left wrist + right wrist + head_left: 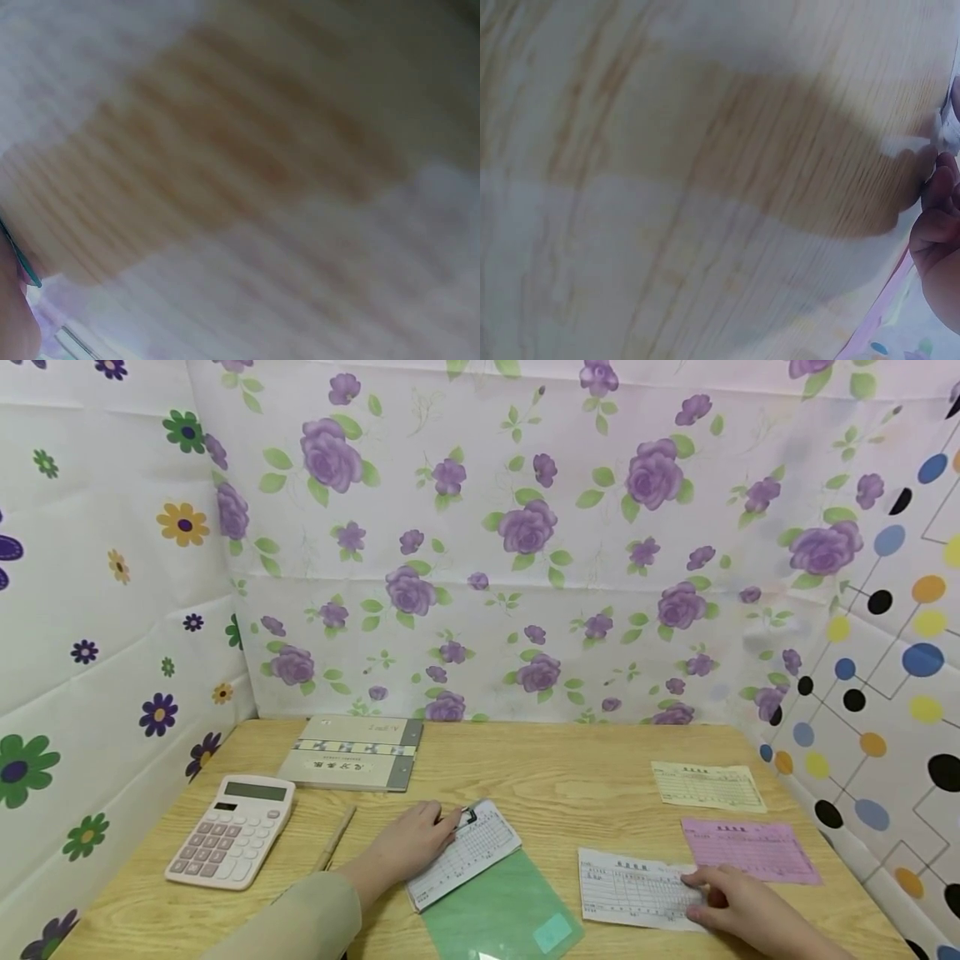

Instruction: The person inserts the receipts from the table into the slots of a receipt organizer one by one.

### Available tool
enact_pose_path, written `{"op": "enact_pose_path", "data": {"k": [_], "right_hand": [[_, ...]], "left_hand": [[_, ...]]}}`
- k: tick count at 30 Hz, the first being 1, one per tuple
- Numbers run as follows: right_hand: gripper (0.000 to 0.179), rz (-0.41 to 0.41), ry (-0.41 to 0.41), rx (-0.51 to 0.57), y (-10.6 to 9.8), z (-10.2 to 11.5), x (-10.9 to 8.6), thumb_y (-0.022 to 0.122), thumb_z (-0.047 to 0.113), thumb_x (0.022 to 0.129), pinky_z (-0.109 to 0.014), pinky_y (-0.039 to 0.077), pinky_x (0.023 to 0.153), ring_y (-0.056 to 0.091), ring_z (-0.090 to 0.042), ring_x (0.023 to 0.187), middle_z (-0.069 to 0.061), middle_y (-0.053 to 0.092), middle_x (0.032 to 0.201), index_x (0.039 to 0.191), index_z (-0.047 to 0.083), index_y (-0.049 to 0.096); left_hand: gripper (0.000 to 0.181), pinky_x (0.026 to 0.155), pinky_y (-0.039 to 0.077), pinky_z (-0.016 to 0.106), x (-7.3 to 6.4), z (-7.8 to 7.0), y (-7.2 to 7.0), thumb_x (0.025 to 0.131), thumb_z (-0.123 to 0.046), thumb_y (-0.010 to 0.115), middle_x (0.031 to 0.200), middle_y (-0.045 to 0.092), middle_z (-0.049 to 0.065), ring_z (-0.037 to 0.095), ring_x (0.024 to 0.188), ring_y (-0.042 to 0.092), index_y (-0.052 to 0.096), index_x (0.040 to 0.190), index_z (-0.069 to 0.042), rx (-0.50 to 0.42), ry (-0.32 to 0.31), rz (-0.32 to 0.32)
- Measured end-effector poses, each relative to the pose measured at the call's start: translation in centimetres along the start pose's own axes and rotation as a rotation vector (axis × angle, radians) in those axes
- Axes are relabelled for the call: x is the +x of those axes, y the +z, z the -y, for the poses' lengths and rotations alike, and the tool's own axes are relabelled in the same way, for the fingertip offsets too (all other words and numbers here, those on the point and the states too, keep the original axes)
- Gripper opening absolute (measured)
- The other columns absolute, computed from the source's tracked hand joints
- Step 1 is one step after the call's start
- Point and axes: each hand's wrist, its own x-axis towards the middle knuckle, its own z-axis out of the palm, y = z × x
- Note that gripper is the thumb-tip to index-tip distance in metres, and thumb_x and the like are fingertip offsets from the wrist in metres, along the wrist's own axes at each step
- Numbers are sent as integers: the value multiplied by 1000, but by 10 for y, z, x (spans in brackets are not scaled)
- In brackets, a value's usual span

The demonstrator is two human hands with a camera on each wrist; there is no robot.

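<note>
A stack of white printed forms (468, 856) with a black binder clip (467, 817) at its far edge lies tilted on a green folder (495, 906). My left hand (415, 843) grips the stack's left side, thumb by the clip. At right, a single white form (633, 889) lies on the table. My right hand (738, 902) holds its right edge between thumb and fingers. The right wrist view shows this hand (937, 217) with curled fingers beside white paper; the left wrist view shows mostly blurred table, with a bit of the hand (15, 322) at the edge.
A pink form (753, 850) and a yellow form (708, 786) lie behind the right hand. At left are a pink-white calculator (232, 832), a thin wooden stick or pen (337, 837) and a grey-beige ledger (352, 768). Patterned cloth (480, 552) surrounds the wooden table (562, 777).
</note>
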Motion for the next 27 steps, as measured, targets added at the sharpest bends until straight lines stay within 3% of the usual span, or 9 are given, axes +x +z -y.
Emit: {"op": "enact_pose_path", "data": {"k": [11, 14, 19, 23, 27], "right_hand": [[49, -28, 59, -36, 2, 5, 3, 68, 48, 80, -25, 37, 60, 44, -10, 70, 4, 49, 80, 115, 14, 65], [49, -31, 89, -2, 4, 7, 5, 70, 45, 79, -26, 37, 61, 44, -13, 72, 2, 50, 80, 114, 12, 65], [44, -22, 115, 126, 4, 10, 6, 72, 36, 81, -26, 38, 60, 45, -17, 73, -1, 51, 80, 114, 7, 64], [41, -19, 129, 287, 1, 10, 1, 70, 30, 83, -25, 38, 57, 45, -15, 71, -3, 49, 81, 113, 3, 62], [39, -14, 103, 395, -4, 5, -1, 68, 28, 86, -24, 40, 56, 45, -12, 67, -5, 49, 80, 112, -1, 61]], "left_hand": [[44, 73, 44, 32, 2, 2, -1, 98, -33, 48, 94, 46, 4, 15, 81, 43, 48, 138, -14, -10, 5, -1], [44, 72, 44, 31, 1, 3, -2, 98, -33, 48, 93, 46, 3, 14, 80, 43, 48, 138, -15, -2, 0, 3], [44, 72, 44, 31, -1, 2, -1, 98, -33, 49, 93, 46, 3, 14, 79, 43, 48, 138, -15, -5, 3, -1], [44, 74, 44, 32, 0, 1, 0, 98, -33, 49, 94, 46, 4, 15, 81, 44, 48, 138, -14, -3, 17, -11], [44, 73, 44, 31, -1, 1, 0, 97, -33, 50, 93, 46, 4, 14, 80, 43, 49, 137, -14, -4, 18, -22]]}}
